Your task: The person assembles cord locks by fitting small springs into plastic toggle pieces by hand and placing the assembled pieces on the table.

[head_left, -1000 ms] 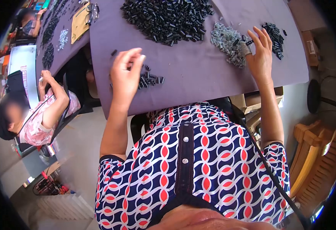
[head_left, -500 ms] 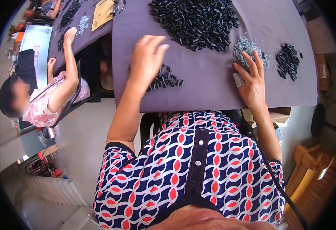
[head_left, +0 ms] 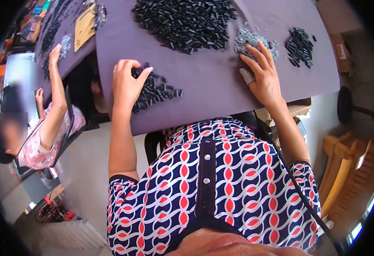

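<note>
My left hand (head_left: pixel 127 85) is at the left of the table, beside a small loose pile of short black tubes (head_left: pixel 155 93). Its fingers are curved, and a gap shows between them and the thumb; I see nothing held. With fingers spread, my right hand (head_left: pixel 263 79) lies at a heap of small grey, shiny pieces (head_left: pixel 248 39), fingertips on the heap's near edge. A grey cover (head_left: pixel 247 76) wraps its thumb. The pieces under the fingertips are too small to make out.
A large heap of black tubes (head_left: pixel 187 23) lies at the far middle of the purple-grey tablecloth (head_left: pixel 212 83). Another black pile (head_left: pixel 300 46) sits at the right. On the left, a seated co-worker (head_left: pixel 46 132) reaches over a second table holding a yellow envelope (head_left: pixel 84 27) and glasses (head_left: pixel 98 16).
My left hand has come down and left to the small black pile. The right hand stays at the grey heap. The whole view has shifted and turned slightly.
</note>
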The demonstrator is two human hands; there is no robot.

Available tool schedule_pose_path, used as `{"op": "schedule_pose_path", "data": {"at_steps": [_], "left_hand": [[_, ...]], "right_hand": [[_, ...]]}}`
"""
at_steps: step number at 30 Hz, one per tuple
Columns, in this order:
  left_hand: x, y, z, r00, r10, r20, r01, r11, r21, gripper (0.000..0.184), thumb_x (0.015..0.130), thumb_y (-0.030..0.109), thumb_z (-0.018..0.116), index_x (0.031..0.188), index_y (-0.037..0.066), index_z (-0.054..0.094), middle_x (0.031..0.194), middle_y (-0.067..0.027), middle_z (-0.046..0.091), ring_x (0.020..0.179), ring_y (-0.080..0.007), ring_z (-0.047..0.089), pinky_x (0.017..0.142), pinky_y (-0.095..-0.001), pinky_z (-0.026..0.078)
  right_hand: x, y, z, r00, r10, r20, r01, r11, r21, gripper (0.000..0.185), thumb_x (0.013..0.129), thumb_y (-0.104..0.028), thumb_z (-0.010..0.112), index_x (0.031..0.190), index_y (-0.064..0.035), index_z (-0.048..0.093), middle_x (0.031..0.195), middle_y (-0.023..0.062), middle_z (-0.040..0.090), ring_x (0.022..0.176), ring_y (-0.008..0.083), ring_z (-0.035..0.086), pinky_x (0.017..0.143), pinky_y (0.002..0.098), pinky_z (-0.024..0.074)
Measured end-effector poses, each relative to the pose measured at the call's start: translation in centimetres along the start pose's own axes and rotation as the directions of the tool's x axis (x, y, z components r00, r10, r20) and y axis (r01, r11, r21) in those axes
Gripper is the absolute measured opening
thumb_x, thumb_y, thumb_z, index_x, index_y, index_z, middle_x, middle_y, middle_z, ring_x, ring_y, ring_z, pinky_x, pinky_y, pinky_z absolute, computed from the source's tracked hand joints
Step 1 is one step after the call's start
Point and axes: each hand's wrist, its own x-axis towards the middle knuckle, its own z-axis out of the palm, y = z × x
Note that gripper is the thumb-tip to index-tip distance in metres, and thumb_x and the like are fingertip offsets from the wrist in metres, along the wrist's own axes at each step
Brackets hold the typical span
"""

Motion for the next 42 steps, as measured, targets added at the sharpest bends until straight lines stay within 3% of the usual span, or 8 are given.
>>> {"op": "schedule_pose_path", "data": {"at_steps": [9, 15, 18, 20, 24, 29, 38, 42], "left_hand": [[-0.2, 2.1, -0.1, 0.993, 0.114, 0.041, -0.115, 0.993, 0.019, 0.035, 0.08, 0.026, 0.081, 0.104, 0.004, 0.067, 0.109, -0.0118, 0.064, 0.108, -0.0336, 0.058, 0.095, -0.0422, 0.046], [-0.6, 0.8, -1.3, 0.992, 0.085, 0.089, -0.078, 0.994, -0.081, 0.019, 0.092, 0.02, 0.069, 0.097, 0.002, 0.069, 0.102, -0.0107, 0.065, 0.102, -0.0274, 0.062, 0.091, -0.0365, 0.047], [-0.7, -1.2, -2.0, 0.983, -0.065, 0.171, 0.138, 0.876, -0.462, 0.023, 0.101, 0.019, 0.059, 0.103, -0.001, 0.07, 0.103, -0.0067, 0.067, 0.101, -0.0148, 0.063, 0.09, -0.0275, 0.047], [-0.2, -0.8, -2.4, 0.989, -0.098, 0.108, 0.142, 0.808, -0.571, 0.026, 0.1, 0.022, 0.061, 0.1, -0.002, 0.069, 0.099, -0.0081, 0.067, 0.093, -0.0159, 0.063, 0.085, -0.0279, 0.048], [0.6, 2.0, -1.2, 0.987, 0.156, -0.04, -0.161, 0.942, -0.295, 0.027, 0.086, 0.025, 0.076, 0.099, 0.002, 0.07, 0.107, -0.0134, 0.068, 0.103, -0.0338, 0.062, 0.092, -0.0399, 0.05], [-0.9, 4.6, 1.3, 0.967, 0.235, 0.099, -0.232, 0.972, -0.035, 0.039, 0.08, 0.035, 0.079, 0.102, 0.006, 0.066, 0.112, -0.0095, 0.06, 0.109, -0.0318, 0.056, 0.094, -0.0426, 0.047], [-3.2, 5.1, 0.6, 0.958, 0.286, 0.025, -0.286, 0.958, -0.017, 0.023, 0.08, 0.018, 0.076, 0.095, 0.005, 0.064, 0.107, -0.0104, 0.061, 0.103, -0.0317, 0.058, 0.092, -0.0435, 0.047], [-4.8, 8.1, 1.3, 0.881, 0.472, -0.036, -0.472, 0.874, -0.111, 0.024, 0.077, 0.019, 0.078, 0.092, 0.007, 0.064, 0.106, -0.0087, 0.06, 0.106, -0.0304, 0.059, 0.102, -0.0471, 0.044]], "right_hand": [[0.9, -0.2, -0.1, 0.999, -0.033, -0.015, 0.034, 0.999, 0.026, 0.061, 0.062, 0.008, 0.066, 0.121, -0.0085, 0.067, 0.139, 0.0091, 0.055, 0.143, 0.0363, 0.037, 0.118, 0.0506, 0.0338], [1.7, 0.0, 0.1, 0.996, -0.092, -0.001, 0.092, 0.995, -0.025, 0.036, 0.075, 0.0, 0.074, 0.11, -0.0064, 0.071, 0.132, 0.0079, 0.06, 0.139, 0.0341, 0.045, 0.117, 0.0542, 0.0338], [1.4, 0.8, -0.3, 0.996, -0.093, -0.005, 0.093, 0.996, 0.0, 0.036, 0.071, 0.004, 0.073, 0.106, -0.0042, 0.07, 0.133, 0.0075, 0.06, 0.138, 0.034, 0.045, 0.118, 0.0546, 0.0337], [1.5, 0.5, -0.3, 0.996, -0.09, -0.021, 0.09, 0.996, 0.016, 0.04, 0.073, 0.005, 0.073, 0.111, -0.005, 0.07, 0.135, 0.008, 0.06, 0.138, 0.0342, 0.045, 0.117, 0.0542, 0.034], [2.3, -0.9, -0.2, 0.999, -0.032, -0.001, 0.032, 0.999, 0.008, 0.044, 0.077, -0.001, 0.073, 0.121, -0.0072, 0.068, 0.138, 0.0094, 0.058, 0.138, 0.0346, 0.045, 0.118, 0.0527, 0.0329], [2.1, -0.8, 0.1, 0.999, -0.046, 0.019, 0.046, 0.999, -0.021, 0.047, 0.079, -0.003, 0.072, 0.125, -0.0081, 0.066, 0.138, 0.0101, 0.058, 0.139, 0.0342, 0.044, 0.12, 0.0519, 0.0304], [1.8, -2.0, -1.5, 0.997, -0.072, 0.04, 0.07, 0.997, 0.045, 0.054, 0.073, 0.004, 0.068, 0.126, -0.0074, 0.066, 0.138, 0.0115, 0.058, 0.139, 0.0355, 0.044, 0.12, 0.0545, 0.0291], [2.3, -7.4, -7.7, 0.937, -0.293, -0.189, 0.333, 0.914, 0.234, 0.037, 0.083, -0.011, 0.073, 0.119, -0.0062, 0.066, 0.119, 0.0193, 0.066, 0.116, 0.041, 0.062, 0.101, 0.0537, 0.0497]]}}
